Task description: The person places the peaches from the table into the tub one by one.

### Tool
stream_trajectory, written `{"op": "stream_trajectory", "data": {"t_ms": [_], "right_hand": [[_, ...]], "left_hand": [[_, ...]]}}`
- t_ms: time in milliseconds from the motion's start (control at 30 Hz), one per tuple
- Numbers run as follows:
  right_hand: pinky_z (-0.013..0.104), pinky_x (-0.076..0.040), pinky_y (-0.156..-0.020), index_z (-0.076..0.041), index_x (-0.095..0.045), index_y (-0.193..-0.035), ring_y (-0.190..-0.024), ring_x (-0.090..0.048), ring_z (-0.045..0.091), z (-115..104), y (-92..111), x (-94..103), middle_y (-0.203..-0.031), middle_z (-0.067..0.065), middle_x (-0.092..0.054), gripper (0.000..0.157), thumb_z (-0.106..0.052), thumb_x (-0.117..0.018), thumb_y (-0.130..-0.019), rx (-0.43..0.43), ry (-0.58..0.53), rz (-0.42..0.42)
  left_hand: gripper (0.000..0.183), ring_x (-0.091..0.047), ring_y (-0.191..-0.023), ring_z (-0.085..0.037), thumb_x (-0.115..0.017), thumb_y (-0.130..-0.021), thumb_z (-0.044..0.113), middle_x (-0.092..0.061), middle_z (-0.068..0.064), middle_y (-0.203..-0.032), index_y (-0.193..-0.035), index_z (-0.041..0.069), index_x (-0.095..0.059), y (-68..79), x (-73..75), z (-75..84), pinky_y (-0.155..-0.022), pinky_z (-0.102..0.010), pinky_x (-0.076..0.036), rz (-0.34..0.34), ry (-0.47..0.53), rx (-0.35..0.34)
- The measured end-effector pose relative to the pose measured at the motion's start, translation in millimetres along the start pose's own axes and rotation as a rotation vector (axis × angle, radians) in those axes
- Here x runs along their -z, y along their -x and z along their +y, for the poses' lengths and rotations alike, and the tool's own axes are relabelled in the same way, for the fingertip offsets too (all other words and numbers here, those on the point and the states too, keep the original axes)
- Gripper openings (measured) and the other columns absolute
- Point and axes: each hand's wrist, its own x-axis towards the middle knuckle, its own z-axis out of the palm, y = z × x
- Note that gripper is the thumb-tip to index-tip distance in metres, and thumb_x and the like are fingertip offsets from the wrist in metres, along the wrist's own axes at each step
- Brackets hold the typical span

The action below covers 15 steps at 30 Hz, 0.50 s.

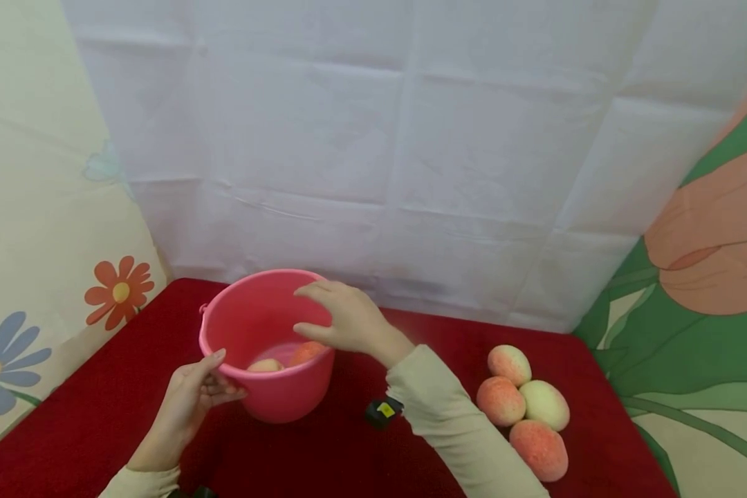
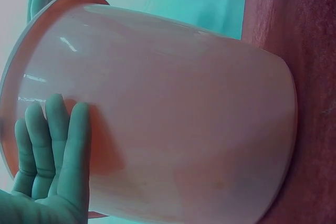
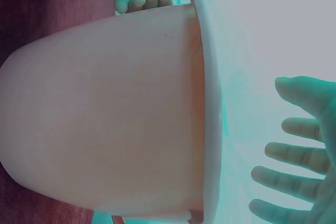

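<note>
A pink bucket [image 1: 286, 394] stands upright in the head view, its mouth tipped into sight. Inside it lie a pale peach [image 1: 265, 365] and a redder peach [image 1: 306, 353]. My left hand [image 1: 189, 401] grips the near-left rim, thumb over the edge and fingers against the outer wall; those fingers also show on the bucket [image 2: 184, 103] in the left wrist view. Over the right side of the mouth hovers my right hand [image 1: 348, 319], holding nothing. In the right wrist view the right hand [image 3: 310, 156] has its fingers spread, apart from the rim.
Several peaches [image 1: 501, 401] sit clustered on the red cloth [image 1: 423, 443] at the right. A white sheet [image 1: 373, 152] hangs behind the table, with flower-printed cloth on both sides. A small black device [image 1: 384, 411] is worn at the right wrist.
</note>
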Motion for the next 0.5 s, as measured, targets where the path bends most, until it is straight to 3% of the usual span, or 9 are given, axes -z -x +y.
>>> {"op": "stream_trajectory", "data": {"t_ms": [500], "right_hand": [[0.034,-0.043,-0.092,-0.017,-0.051,-0.128,-0.115,-0.045,0.017,10,31,9.7,-0.127,0.002,-0.049,0.058,-0.045,-0.066,-0.079,0.014,0.024,0.044]], "left_hand": [[0.041,-0.064,-0.055,-0.016,-0.047,-0.095,0.023,-0.057,-0.002,-0.053,-0.059,0.013,-0.064,0.9,-1.4,4.3,-0.062,-0.037,-0.055,0.028,-0.032,0.037]]}}
